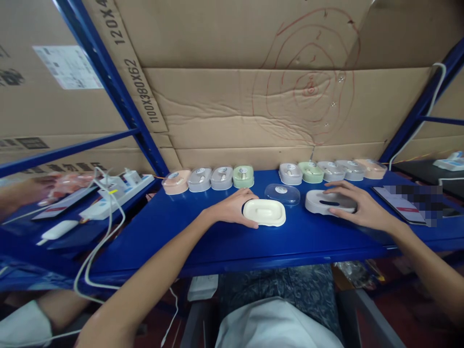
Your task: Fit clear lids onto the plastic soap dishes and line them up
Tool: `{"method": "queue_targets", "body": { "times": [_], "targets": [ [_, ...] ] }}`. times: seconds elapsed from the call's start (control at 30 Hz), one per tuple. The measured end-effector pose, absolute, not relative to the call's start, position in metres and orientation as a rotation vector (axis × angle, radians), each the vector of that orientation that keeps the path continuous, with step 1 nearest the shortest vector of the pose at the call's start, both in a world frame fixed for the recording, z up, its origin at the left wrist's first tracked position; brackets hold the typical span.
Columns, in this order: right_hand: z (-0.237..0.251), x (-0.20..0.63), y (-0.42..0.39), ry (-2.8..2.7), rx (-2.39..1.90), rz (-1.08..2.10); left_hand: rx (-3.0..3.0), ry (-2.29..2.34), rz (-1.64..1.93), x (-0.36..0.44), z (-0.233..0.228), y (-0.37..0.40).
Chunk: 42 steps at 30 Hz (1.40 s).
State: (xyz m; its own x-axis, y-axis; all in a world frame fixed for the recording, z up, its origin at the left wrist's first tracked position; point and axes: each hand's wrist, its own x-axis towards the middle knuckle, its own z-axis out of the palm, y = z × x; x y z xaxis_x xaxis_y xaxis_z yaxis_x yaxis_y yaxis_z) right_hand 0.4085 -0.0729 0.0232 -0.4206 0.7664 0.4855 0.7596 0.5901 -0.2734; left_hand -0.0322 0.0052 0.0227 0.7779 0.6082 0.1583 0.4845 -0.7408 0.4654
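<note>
My left hand is closed on the left end of a cream oval tray, which has a raised rim and a long raised middle. My right hand grips the right end of a pale grey oval box shell, its thumb in front and its fingers over the top. A dark slot shows inside that shell. Between and behind the two pieces, a clear plastic lid with a round sticker lies on the blue table.
Lidded oval boxes in peach, grey and green stand in a left row and a right row against the cardboard wall. A tablet lies at right. Power strips, white cables and another person's arm are at left.
</note>
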Motion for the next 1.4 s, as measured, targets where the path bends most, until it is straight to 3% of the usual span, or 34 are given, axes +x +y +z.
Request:
{"method": "queue_targets", "body": {
  "times": [0.7, 1.03, 1.4],
  "targets": [
    [-0.012, 0.438, -0.066, -2.175, -1.324, 0.321, 2.559, 0.892, 0.362, -0.039, 0.027, 0.008],
    [-0.007, 0.434, -0.066, -2.106, -1.333, 0.292, 2.567, 0.876, 0.415, -0.037, 0.026, 0.009],
    [0.024, 0.301, -0.043, -2.235, -0.973, 0.262, 2.550, 0.878, 0.420, -0.033, 0.023, 0.007]
  ]
}}
